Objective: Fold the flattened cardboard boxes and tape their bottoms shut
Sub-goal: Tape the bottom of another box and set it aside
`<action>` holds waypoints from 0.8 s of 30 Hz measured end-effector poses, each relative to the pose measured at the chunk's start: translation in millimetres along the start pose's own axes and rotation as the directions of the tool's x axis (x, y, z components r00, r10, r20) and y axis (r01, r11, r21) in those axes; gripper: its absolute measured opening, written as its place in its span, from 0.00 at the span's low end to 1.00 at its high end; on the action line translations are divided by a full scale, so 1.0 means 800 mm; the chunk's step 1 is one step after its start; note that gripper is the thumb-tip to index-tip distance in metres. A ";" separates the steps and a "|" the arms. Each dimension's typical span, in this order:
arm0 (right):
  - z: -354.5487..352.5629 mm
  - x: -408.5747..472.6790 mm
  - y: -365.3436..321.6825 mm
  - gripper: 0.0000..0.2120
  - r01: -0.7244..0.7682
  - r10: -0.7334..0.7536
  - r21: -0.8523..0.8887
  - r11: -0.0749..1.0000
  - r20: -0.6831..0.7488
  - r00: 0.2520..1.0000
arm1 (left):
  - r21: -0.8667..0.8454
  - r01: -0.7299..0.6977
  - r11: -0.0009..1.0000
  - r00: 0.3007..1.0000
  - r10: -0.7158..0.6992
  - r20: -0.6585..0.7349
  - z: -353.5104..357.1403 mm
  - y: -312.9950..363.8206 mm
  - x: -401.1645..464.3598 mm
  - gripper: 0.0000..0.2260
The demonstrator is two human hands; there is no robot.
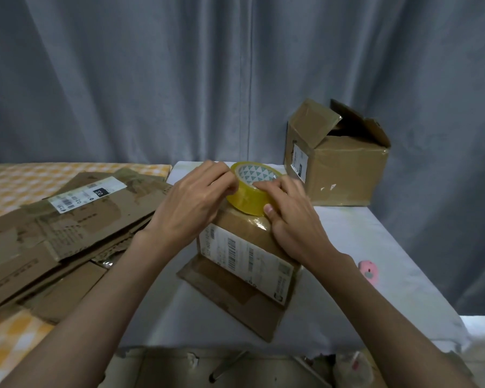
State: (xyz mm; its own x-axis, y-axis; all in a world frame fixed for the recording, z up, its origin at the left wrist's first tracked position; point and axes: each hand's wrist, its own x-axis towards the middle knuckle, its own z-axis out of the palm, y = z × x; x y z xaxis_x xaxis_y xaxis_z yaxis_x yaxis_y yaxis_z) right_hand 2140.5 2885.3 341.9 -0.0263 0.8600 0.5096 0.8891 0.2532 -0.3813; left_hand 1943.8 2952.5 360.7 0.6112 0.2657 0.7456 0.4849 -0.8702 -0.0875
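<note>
Two bare forearms come into view from the bottom edge, one from seven o'clock, the other from five o'clock. No sleeve shows on either, no watch, no band at the wrists. The left hand [192, 203] is bare, no ring to be seen on its fingers, no glove. The right hand [294, 217] is bare too, thumbnail short and unpainted. Knuckles and tendons stand out on both backs.

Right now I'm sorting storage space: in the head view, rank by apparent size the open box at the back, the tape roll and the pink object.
1. Open box
2. Tape roll
3. Pink object
</note>
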 end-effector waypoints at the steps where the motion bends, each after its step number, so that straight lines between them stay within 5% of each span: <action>1: 0.000 0.000 0.000 0.20 -0.005 0.005 0.006 1.000 -0.001 1.000 | 0.000 0.012 1.000 1.000 -0.012 0.007 0.000 0.001 0.000 0.06; 13: 0.000 0.002 0.001 0.18 -0.031 0.031 0.040 0.999 -0.002 1.000 | -0.096 0.062 0.993 0.995 -0.054 0.090 -0.002 0.002 0.005 0.06; 18: -0.004 0.001 0.002 0.16 -0.032 0.027 0.111 0.993 0.051 0.998 | -0.295 0.243 0.924 0.965 -0.261 -0.022 0.010 0.011 -0.003 0.17; 24: -0.002 0.001 0.005 0.16 -0.052 0.046 0.137 0.989 0.046 0.998 | -0.486 0.427 0.763 0.846 -0.527 -0.082 0.028 0.017 0.002 0.14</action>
State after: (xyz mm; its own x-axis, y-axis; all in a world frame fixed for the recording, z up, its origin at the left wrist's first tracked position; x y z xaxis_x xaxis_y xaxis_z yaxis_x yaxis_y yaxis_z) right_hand 2144.5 2886.4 342.2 -0.0061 0.8902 0.4555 0.8184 0.2662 -0.5092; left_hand 1965.1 2950.2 346.1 0.2106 0.6490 0.7311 0.3273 -0.7515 0.5728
